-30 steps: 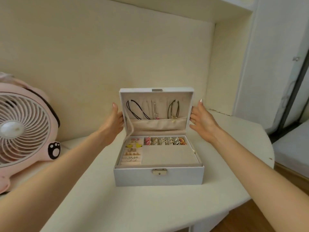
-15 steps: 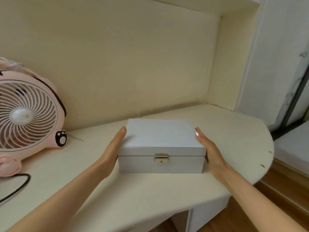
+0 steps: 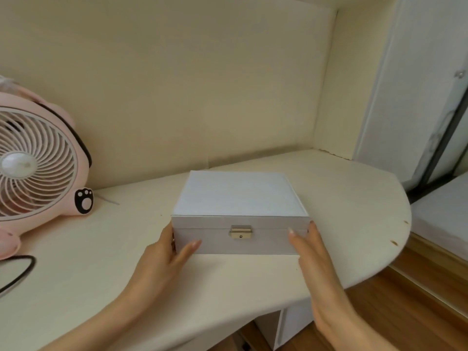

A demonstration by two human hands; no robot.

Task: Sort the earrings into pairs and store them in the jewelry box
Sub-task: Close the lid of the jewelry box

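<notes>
Jewelry box [image 3: 239,196] sits shut in the middle of the desk [image 3: 354,198] in the head view. A second ago its lid stood up, with earrings showing in the compartments. Half a second ago the lid was down, with a flat hand on each side wall. Now the left hand [image 3: 162,259] and the right hand [image 3: 311,252] have slid to the front corners. Each has its fingers straight along a side wall and its thumb on the front face, touching rather than clenching. No earring lies outside, so storing looks finished. Whether the clasp [image 3: 240,232] is latched cannot be told.

The box stands back from the desk's front edge, with bare surface between them where the forearms lie. The curved right rim is well apart, and so is the pink fan [image 3: 38,163] on the left. A black cable [image 3: 17,274] loops near the left front. Open desk lies between the box and the wall.
</notes>
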